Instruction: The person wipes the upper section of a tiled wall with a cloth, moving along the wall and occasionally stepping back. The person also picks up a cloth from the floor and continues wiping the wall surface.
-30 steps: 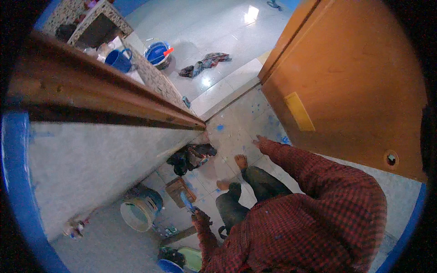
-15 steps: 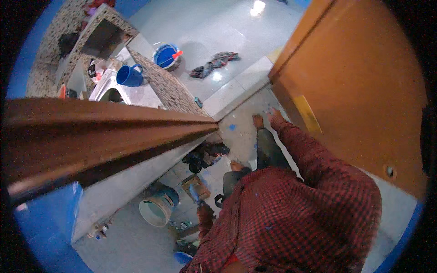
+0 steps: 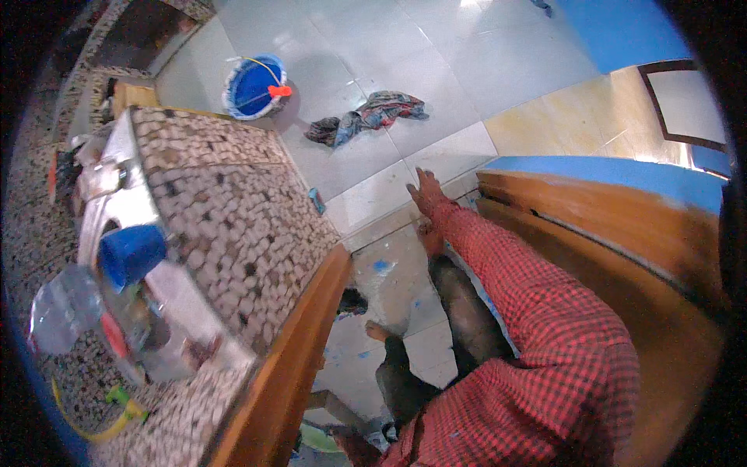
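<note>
My right hand [image 3: 426, 193] is stretched out low over the pale doorway sill [image 3: 373, 202], fingers spread and nothing in them. Just below it is my right foot. My left hand [image 3: 350, 445] is dim and partly cut off at the lower edge. Its fingers appear closed at the end of a pale greenish, elongated thing whose kind I cannot make out. Beyond the sill, a crumpled patterned cloth [image 3: 373, 117] lies on the tiled floor, beside a blue bucket [image 3: 255, 87] with a red-orange object on its handle.
A wooden door [image 3: 607, 226] stands close on my right, and a wooden door frame [image 3: 288, 358] on my left. Past the frame is a pebble-patterned counter [image 3: 241, 226] with a blue mug [image 3: 132, 255] by the sink. Blue specks [image 3: 380, 265] dot the floor tiles.
My view has shifted forward and leftward, bringing the counter and sill closer. My right hand has moved forward to the sill with fingers spread. The white bucket on the left has left the view.
</note>
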A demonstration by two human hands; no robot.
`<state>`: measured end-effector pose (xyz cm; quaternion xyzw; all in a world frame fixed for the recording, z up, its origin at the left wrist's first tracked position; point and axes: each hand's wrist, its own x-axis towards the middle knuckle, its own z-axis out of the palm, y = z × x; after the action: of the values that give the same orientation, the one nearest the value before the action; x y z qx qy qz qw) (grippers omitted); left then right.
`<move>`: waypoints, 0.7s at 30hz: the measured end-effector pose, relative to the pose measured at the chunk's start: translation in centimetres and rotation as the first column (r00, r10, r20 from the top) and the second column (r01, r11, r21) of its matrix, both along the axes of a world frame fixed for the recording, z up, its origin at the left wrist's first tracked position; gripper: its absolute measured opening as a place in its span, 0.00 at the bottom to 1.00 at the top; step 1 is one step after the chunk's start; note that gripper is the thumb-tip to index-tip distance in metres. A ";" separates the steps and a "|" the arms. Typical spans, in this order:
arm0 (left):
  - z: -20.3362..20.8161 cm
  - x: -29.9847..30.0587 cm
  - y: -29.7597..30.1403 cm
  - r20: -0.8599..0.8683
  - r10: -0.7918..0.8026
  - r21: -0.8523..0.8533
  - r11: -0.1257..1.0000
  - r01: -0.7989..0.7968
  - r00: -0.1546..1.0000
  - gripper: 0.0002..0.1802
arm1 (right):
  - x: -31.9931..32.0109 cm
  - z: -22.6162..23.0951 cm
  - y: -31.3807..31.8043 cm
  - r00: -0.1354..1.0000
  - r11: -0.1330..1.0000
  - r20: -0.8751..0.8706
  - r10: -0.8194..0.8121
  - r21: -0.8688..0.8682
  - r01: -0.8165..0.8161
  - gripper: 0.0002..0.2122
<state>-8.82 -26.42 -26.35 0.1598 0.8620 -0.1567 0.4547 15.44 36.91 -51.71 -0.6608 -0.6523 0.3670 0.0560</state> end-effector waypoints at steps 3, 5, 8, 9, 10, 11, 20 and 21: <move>-3.7 1.3 4.5 0.019 0.081 -0.026 0.996 -0.080 0.997 0.22 | 0.1 -7.7 7.6 0.986 0.983 0.124 0.116 0.125 -0.131 0.31; -6.5 2.6 7.0 0.013 0.142 -0.046 0.989 -0.141 0.990 0.22 | -1.5 -11.9 11.8 0.985 0.958 0.103 0.140 0.235 -0.161 0.32; -9.4 4.5 9.4 -0.001 0.213 -0.071 0.975 -0.213 0.977 0.22 | -5.4 -16.2 17.7 0.958 0.964 0.142 0.248 0.066 -0.259 0.34; -10.1 4.7 10.2 -0.001 0.227 -0.085 0.970 -0.226 0.974 0.23 | -6.1 -19.2 19.1 0.942 0.948 0.169 0.289 0.085 -0.306 0.36; -11.4 4.5 10.8 0.008 0.227 -0.085 0.971 -0.225 0.974 0.23 | -5.9 -21.3 20.5 0.937 0.949 0.194 0.289 0.073 -0.308 0.37; -11.9 4.6 11.2 0.007 0.237 -0.091 0.968 -0.236 0.971 0.23 | -6.8 -22.7 21.6 0.930 0.945 0.206 0.303 0.057 -0.321 0.38; -13.8 6.4 11.6 -0.039 0.307 -0.148 0.939 -0.310 0.951 0.24 | -10.0 -30.0 21.2 0.826 0.891 0.350 0.441 -0.057 -0.451 0.33; -13.9 6.3 11.7 -0.035 0.309 -0.147 0.939 -0.310 0.950 0.24 | -8.9 -30.6 20.5 0.803 0.879 0.389 0.452 -0.043 -0.474 0.32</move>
<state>-2.57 -14.71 -40.27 -0.0135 0.8647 -0.1490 0.4796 6.52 57.44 -82.29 -0.5390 -0.8016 0.2128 -0.1467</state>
